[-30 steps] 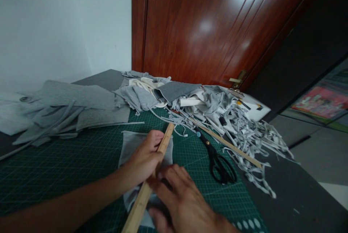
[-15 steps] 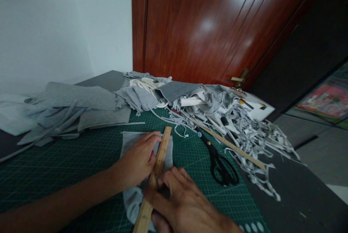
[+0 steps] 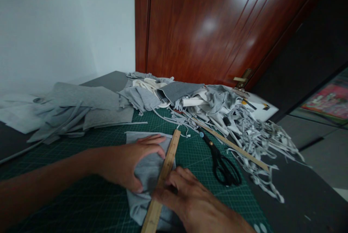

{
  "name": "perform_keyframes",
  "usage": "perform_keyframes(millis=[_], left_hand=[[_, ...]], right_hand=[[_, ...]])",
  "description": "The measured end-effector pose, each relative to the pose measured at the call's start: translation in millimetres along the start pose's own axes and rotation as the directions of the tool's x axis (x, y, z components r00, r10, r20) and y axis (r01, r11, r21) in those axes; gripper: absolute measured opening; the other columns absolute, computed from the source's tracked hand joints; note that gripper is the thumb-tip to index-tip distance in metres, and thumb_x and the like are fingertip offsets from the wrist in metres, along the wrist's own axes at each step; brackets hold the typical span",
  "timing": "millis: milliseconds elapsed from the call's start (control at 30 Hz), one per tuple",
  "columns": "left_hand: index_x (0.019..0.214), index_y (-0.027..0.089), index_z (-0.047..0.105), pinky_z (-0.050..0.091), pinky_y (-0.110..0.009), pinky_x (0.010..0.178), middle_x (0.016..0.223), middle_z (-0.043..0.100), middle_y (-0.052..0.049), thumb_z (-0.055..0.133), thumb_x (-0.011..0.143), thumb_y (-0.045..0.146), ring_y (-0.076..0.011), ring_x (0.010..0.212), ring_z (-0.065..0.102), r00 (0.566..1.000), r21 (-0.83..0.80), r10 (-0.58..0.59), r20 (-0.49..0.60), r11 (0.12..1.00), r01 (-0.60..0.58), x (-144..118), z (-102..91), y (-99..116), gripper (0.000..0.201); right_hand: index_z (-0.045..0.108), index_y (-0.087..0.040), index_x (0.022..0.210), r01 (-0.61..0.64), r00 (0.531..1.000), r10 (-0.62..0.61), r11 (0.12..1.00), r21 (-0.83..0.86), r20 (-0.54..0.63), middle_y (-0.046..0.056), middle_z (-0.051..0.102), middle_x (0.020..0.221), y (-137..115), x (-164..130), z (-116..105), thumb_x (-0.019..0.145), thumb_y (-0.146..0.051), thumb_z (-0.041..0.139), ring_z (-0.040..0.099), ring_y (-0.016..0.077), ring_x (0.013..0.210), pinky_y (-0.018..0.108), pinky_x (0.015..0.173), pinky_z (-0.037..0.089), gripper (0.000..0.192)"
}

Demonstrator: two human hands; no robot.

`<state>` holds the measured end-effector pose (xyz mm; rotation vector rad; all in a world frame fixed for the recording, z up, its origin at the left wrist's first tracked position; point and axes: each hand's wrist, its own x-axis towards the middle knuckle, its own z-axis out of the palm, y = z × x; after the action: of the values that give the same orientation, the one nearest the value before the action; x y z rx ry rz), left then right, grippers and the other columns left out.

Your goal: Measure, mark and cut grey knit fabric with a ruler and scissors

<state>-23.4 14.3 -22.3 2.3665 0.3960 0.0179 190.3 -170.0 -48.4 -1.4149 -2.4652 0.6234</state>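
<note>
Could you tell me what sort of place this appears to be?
Probably a home sewing or craft workspace: a green cutting mat, black scissors and heaps of grey fabric strips, beside a wooden door.

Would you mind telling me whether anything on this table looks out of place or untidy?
A tangle of thin grey fabric strips spills off the green cutting mat toward the table's right edge, partly burying a long wooden stick. The black scissors lie open-handled beside it. Nothing looks damaged.
</note>
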Motion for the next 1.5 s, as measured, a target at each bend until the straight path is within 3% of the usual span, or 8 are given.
perform_keyframes(millis=[167,467,633,1033,1267,1333,1433,1500], left_hand=[[0.085,0.029,0.076,0.036,-0.051,0.128,0.162,0.061,-0.004,0.07,0.08,0.019,-0.0327,0.164,0.034,0.983,-0.06,0.031,-0.182,0.997,-0.042,2.7,15.6,-4.4,0.013],[0.114,0.022,0.072,0.044,-0.05,0.124,0.139,0.073,-0.013,0.056,0.071,0.005,-0.033,0.139,0.063,0.826,-0.042,-0.105,-0.554,0.994,0.098,29.7,52.3,1.1,0.048],[0.13,0.013,0.066,0.039,-0.058,0.126,0.152,0.062,-0.02,0.06,0.082,0.012,-0.0363,0.148,0.052,0.843,0.228,-0.146,-0.517,0.926,0.3,36.5,60.3,16.9,0.048],[0.171,0.018,0.034,0.008,-0.074,0.132,0.181,0.015,-0.024,0.086,0.062,0.078,-0.0479,0.168,0.009,0.976,0.401,-0.146,-0.162,0.894,0.201,25.4,40.2,17.1,0.135],[0.173,0.021,0.029,0.003,-0.078,0.129,0.181,0.008,-0.025,0.085,0.057,0.086,-0.0504,0.167,0.005,0.992,0.387,-0.092,-0.091,0.914,0.12,27.1,31.5,13.1,0.144],[0.172,0.021,0.03,0.002,-0.08,0.128,0.181,0.009,-0.026,0.086,0.054,0.086,-0.052,0.166,0.005,0.994,0.391,-0.071,-0.082,0.915,0.098,27.8,30.7,10.7,0.147],[0.172,0.02,0.032,0.002,-0.08,0.128,0.18,0.014,-0.027,0.086,0.055,0.085,-0.0528,0.166,0.008,0.995,0.421,-0.043,-0.094,0.904,0.079,27.2,32.9,3.2,0.145],[0.171,0.021,0.033,0.003,-0.08,0.128,0.179,0.024,-0.025,0.086,0.063,0.078,-0.0525,0.166,0.013,0.993,0.433,0.03,-0.112,0.901,0.022,26.1,35.1,-1.8,0.133]], right_hand=[[0.062,-0.035,0.146,0.053,0.991,-0.078,0.976,-0.213,-0.108,0.006,0.07,0.12,0.7,5.7,16.3,0.108,-0.044,0.067,0.068,0.0283,0.108,0.045,0.098,0.059,0.04],[0.066,-0.021,0.096,0.172,0.886,-0.333,0.882,-0.44,-0.322,0.0,0.071,0.08,-9.7,15.1,40.4,0.114,-0.036,0.054,0.068,0.0184,0.067,0.032,0.071,0.063,0.026],[0.063,-0.019,0.088,0.216,0.769,-0.569,0.661,-0.718,-0.292,-0.002,0.066,0.071,-12.5,10.4,37.0,0.106,-0.013,0.059,0.058,0.0158,0.055,0.03,0.04,0.041,0.02],[0.067,-0.016,0.098,-0.012,0.799,-0.451,0.65,-0.76,-0.398,0.011,0.084,0.094,-23.9,-26.3,-18.7,0.106,-0.003,0.044,0.071,0.0179,0.058,0.03,0.044,0.055,0.028],[0.059,-0.023,0.117,-0.181,0.485,-0.301,0.884,-0.431,-0.821,0.009,0.073,0.11,-6.7,-48.7,-54.4,0.1,-0.009,0.065,0.076,0.0242,0.098,0.037,0.083,0.066,0.023],[0.059,-0.024,0.107,-0.108,0.522,-0.285,0.913,-0.394,-0.804,0.007,0.07,0.104,-10.3,-40.6,-41.7,0.097,-0.008,0.07,0.075,0.0246,0.098,0.037,0.084,0.066,0.022],[0.062,-0.025,0.124,-0.071,0.731,-0.182,0.938,-0.338,-0.658,0.012,0.073,0.132,-18.8,-20.2,-2.9,0.102,-0.008,0.061,0.075,0.0294,0.119,0.039,0.094,0.068,0.028],[0.056,-0.033,0.146,-0.215,0.695,0.021,0.96,-0.18,-0.719,0.012,0.069,0.149,-23.1,-2.7,26.5,0.109,-0.026,0.057,0.079,0.0328,0.116,0.043,0.087,0.071,0.038]])
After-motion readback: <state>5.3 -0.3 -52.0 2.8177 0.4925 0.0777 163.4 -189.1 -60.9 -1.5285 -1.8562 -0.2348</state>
